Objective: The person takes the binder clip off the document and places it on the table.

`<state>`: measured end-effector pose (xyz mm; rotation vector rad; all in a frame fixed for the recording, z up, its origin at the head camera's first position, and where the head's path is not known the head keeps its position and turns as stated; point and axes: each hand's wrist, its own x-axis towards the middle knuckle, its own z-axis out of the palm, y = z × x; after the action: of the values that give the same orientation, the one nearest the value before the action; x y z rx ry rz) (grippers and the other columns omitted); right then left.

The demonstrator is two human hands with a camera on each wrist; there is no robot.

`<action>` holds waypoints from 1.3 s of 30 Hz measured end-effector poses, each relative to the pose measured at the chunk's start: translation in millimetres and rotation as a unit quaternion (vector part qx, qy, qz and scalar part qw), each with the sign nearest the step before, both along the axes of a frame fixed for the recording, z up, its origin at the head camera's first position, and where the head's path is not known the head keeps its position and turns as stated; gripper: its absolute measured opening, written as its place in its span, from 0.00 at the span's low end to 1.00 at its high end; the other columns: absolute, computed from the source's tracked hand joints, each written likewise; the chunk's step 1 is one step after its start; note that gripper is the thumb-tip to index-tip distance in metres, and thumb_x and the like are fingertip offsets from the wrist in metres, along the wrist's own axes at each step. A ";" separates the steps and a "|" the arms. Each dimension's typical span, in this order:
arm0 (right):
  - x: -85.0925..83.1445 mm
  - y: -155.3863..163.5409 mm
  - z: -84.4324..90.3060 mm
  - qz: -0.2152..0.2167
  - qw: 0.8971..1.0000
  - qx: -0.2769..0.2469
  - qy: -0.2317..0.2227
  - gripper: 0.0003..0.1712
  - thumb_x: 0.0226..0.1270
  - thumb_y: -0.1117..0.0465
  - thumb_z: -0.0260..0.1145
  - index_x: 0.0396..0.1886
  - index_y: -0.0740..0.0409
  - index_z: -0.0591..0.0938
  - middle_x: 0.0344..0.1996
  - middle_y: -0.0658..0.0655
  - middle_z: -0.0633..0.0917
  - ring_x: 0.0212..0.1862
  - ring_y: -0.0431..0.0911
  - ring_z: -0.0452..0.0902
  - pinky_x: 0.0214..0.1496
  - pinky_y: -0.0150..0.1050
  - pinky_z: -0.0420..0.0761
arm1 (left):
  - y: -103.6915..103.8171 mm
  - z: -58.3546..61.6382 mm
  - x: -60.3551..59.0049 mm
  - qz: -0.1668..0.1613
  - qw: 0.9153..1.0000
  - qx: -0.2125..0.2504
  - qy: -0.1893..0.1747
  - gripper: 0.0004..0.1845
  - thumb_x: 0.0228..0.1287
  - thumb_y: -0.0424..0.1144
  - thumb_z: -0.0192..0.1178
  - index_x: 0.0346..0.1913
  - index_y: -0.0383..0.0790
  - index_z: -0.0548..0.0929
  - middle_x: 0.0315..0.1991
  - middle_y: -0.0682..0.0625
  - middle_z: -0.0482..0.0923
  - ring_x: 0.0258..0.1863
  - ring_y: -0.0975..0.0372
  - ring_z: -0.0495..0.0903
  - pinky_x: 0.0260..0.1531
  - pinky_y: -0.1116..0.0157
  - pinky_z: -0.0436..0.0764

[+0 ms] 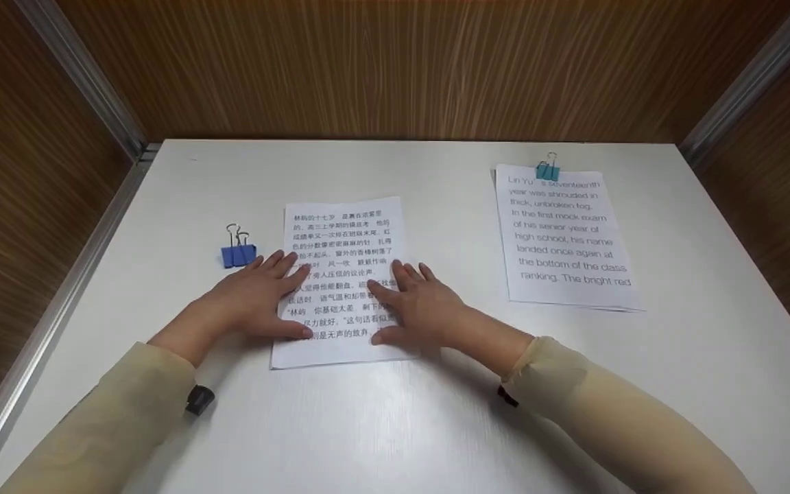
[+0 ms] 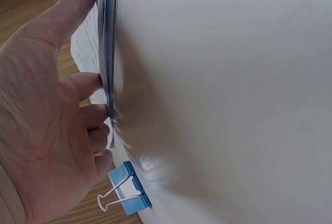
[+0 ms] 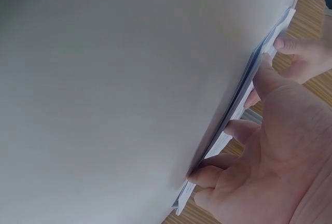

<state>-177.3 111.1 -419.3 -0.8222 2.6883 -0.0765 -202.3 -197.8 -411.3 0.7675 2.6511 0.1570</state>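
Sleeves: beige, nearest me.
Hands: my left hand (image 1: 252, 296) and right hand (image 1: 417, 302) lie spread, pressing the white printed paper stack (image 1: 343, 243) flat.
Clip: blue binder clip (image 1: 237, 254) at ten o'clock on white counter (image 1: 436, 425).

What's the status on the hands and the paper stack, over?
Both hands flat: left hand and right hand pressing on the Chinese-text paper stack. Stack unclipped. Blue binder clip loose beside left hand. Clipped English stack apart, nothing blocking.

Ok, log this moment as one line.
left hand: flat on paper stack | right hand: flat on stack | blue clip: loose, left of stack
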 end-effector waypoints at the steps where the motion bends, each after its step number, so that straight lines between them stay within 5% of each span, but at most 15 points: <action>1: -0.3 -0.8 -0.5 0.000 1.000 0.001 0.000 0.55 0.70 0.23 0.59 0.88 0.41 0.56 0.84 0.71 0.50 0.84 0.62 0.47 0.86 0.55 0.43 | -0.7 -0.1 0.0 0.002 1.000 0.000 -0.002 0.63 0.59 0.77 0.64 0.85 0.39 0.56 0.85 0.35 0.46 0.85 0.41 0.42 0.82 0.44 0.45; 8: -2.3 0.6 -1.6 0.000 1.000 -0.005 -0.009 0.55 0.70 0.24 0.60 0.88 0.42 0.55 0.84 0.70 0.49 0.84 0.62 0.46 0.86 0.56 0.41 | -0.7 -0.1 -0.9 0.002 1.000 -0.005 -0.008 0.63 0.59 0.78 0.63 0.85 0.39 0.55 0.85 0.35 0.45 0.85 0.41 0.41 0.82 0.43 0.44; 14: -6.3 21.1 -0.5 -0.005 0.996 -0.084 -0.021 0.55 0.71 0.28 0.65 0.87 0.47 0.58 0.84 0.68 0.50 0.84 0.61 0.45 0.85 0.57 0.41 | 1.4 1.1 -3.2 0.004 1.000 -0.010 -0.008 0.63 0.59 0.76 0.65 0.85 0.39 0.55 0.86 0.36 0.44 0.85 0.41 0.40 0.82 0.44 0.43; 18: -6.2 50.3 1.8 -0.018 0.990 -0.142 0.000 0.54 0.70 0.31 0.69 0.86 0.50 0.61 0.84 0.68 0.51 0.84 0.63 0.48 0.85 0.59 0.43 | 4.4 3.5 -3.3 0.008 1.000 -0.013 -0.021 0.63 0.59 0.75 0.65 0.85 0.38 0.54 0.85 0.34 0.44 0.84 0.40 0.40 0.82 0.43 0.44; 27: -8.9 139.5 11.9 -0.093 0.985 -0.135 0.047 0.53 0.70 0.34 0.71 0.85 0.52 0.63 0.84 0.68 0.52 0.83 0.69 0.45 0.82 0.68 0.44 | 14.8 10.6 -3.1 0.023 0.999 -0.013 -0.018 0.61 0.61 0.74 0.65 0.85 0.36 0.57 0.84 0.31 0.46 0.84 0.38 0.40 0.82 0.42 0.42; 33: -7.6 194.8 20.1 -0.152 0.980 -0.121 0.039 0.54 0.71 0.31 0.67 0.85 0.55 0.61 0.84 0.70 0.50 0.83 0.71 0.41 0.82 0.69 0.41 | 62.1 18.0 -4.7 0.010 0.999 0.009 0.038 0.60 0.65 0.76 0.59 0.85 0.39 0.55 0.85 0.35 0.46 0.85 0.42 0.41 0.83 0.46 0.39; 39: -10.0 227.9 16.8 -0.183 0.975 -0.122 0.031 0.55 0.73 0.31 0.65 0.86 0.57 0.60 0.84 0.72 0.50 0.83 0.72 0.41 0.82 0.70 0.42 | 129.6 22.6 -8.3 -0.050 0.997 0.021 0.060 0.59 0.67 0.78 0.53 0.87 0.43 0.50 0.86 0.39 0.44 0.85 0.46 0.41 0.83 0.51 0.37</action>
<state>-187.4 339.0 -402.4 -0.3853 2.8945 -0.4811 -210.6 -68.2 -388.7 0.9492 2.7220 0.1449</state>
